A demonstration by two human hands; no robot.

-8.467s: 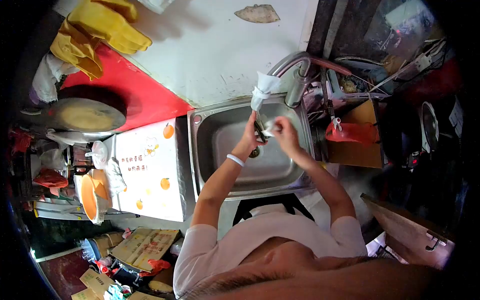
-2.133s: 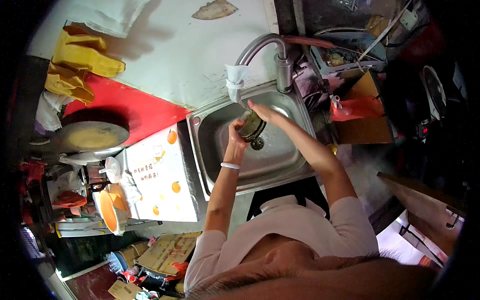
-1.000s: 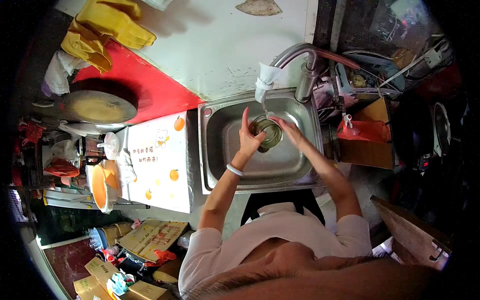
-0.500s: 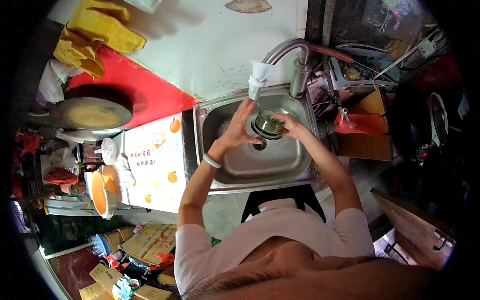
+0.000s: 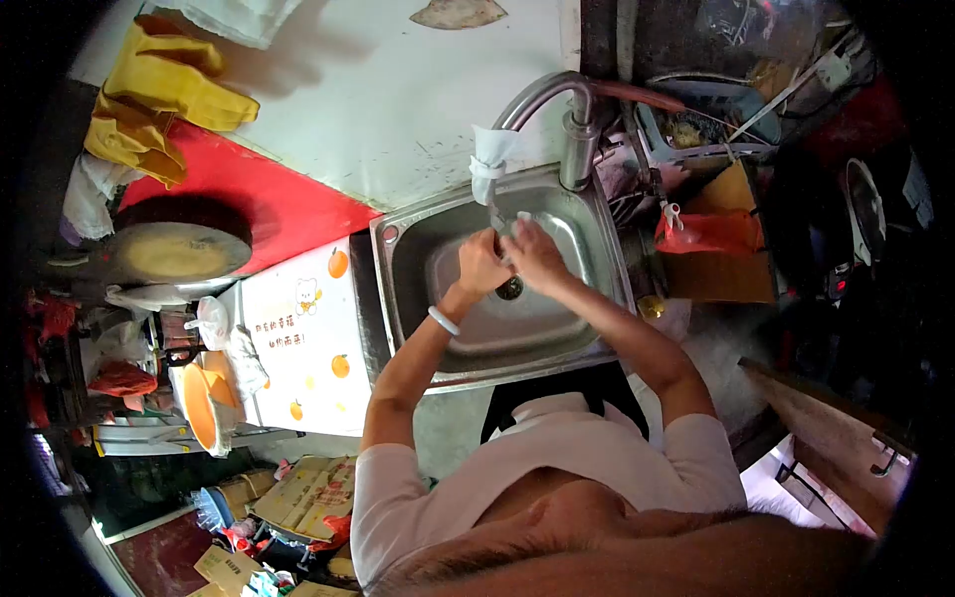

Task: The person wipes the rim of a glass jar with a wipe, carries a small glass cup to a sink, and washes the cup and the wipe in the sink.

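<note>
Two-handed, reached over the steel sink (image 5: 537, 333), holding left hand (image 5: 483, 262) and right hand (image 5: 538, 257) close together just to the near side of the tap's spout. Showed a small, pale, partly hidden object (image 5: 503, 255) between both hands, above the sink floor and slightly beyond the drain (image 5: 509, 289); could not tell more of its shape. Bent left fingers inward beside it, but could not tell whether closed on it. Angled right hand across from the other side, blurred at the fingers (could not tell whether gripping or merely touching).

Wore a white bracelet (image 5: 444, 320) on the left wrist and short pale sleeves. Saw white cloth (image 5: 492, 149) wrapped round the outlet of the tap (image 5: 577, 149), bent in an arch at the far side of the sink.

To the left, saw a white box (image 5: 298, 378) printed with oranges, set beside the sink, with a round pan (image 5: 177, 249) farther off and yellow gloves (image 5: 164, 85) at the far left. To the right, saw a red plastic bag (image 5: 711, 233) by an open cardboard box (image 5: 731, 274) (crowded close together), with a grey-blue basin (image 5: 696, 124) beyond. At near left, saw flattened cardboard (image 5: 308, 493).
</note>
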